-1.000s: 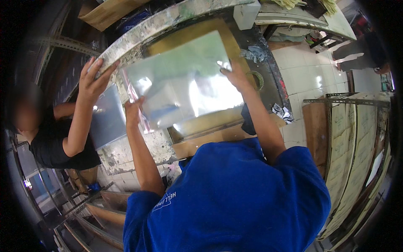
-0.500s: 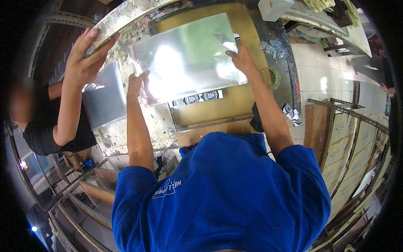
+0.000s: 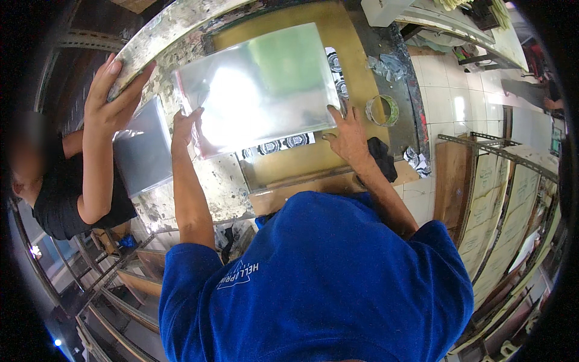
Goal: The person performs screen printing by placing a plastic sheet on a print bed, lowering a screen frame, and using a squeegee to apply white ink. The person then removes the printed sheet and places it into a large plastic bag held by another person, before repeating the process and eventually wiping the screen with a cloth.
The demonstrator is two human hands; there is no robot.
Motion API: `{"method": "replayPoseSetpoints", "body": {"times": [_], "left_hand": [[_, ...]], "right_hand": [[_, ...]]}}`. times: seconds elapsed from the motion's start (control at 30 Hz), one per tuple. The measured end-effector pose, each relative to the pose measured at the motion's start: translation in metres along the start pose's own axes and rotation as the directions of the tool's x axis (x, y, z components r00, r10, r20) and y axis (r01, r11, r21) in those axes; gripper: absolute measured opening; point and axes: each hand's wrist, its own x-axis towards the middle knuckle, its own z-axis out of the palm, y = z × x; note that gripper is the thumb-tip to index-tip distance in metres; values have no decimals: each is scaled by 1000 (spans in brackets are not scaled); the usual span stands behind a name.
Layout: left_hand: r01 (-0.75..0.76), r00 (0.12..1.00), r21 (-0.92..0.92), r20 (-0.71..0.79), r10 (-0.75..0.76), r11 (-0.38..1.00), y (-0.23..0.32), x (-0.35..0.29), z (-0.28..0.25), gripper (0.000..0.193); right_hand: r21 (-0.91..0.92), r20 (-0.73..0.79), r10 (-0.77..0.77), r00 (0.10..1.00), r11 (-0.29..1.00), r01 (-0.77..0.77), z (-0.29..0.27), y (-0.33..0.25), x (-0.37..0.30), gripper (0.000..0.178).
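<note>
"What are the hands doing?"

"The left hand (image 3: 183,128) pinches the left edge of a clear plastic sheet (image 3: 277,108). The right hand (image 3: 350,140) has its fingers spread at the sheet's lower right corner; I can't tell whether they grip it or only touch it."

"So where is the sheet?"

"Between the two hands and reaching away beyond them, bright with glare, a reddish strip along the edge by the left hand."

"And under it?"

"Printed paper (image 3: 295,140) with black-and-white round emblems shows past its near edge, between the hands, and just beyond the right hand's fingers. Below that is a yellowish board (image 3: 313,166) on the paint-spattered surface (image 3: 223,202)."

"What's beside the right hand?"

"A tape roll (image 3: 393,112) to its right, and a black cloth (image 3: 381,158) near the wrist."

"Left of the left hand?"

"Another clear plastic sheet, darker-looking (image 3: 145,151), then a co-worker's hand (image 3: 108,108) holding a pale board's edge (image 3: 175,33)."
</note>
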Motion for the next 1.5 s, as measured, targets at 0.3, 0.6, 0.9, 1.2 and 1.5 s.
{"method": "replayPoseSetpoints", "body": {"times": [0.3,0.6,0.9,1.2,1.5], "left_hand": [[32,999,18,-18,-32,999,7,-6,6,34],[40,999,48,35,-42,998,5,-8,1,30],[31,999,120,6,-32,992,-2,-2,2,38],[-45,975,204,-204,87,978,4,-17,7,86],[-437,803,503,-154,575,745,26,-104,3,53]], "right_hand": [[84,11,69,998,994,-70,13,17,-4,54],[45,68,87,994,995,-90,5,13,2,52],[-41,46,-4,999,999,6,9,21,5,50],[-97,48,10,999,995,-6,10,16,8,49],[-126,68,11,998,992,-2,10,16,9,51]]}}
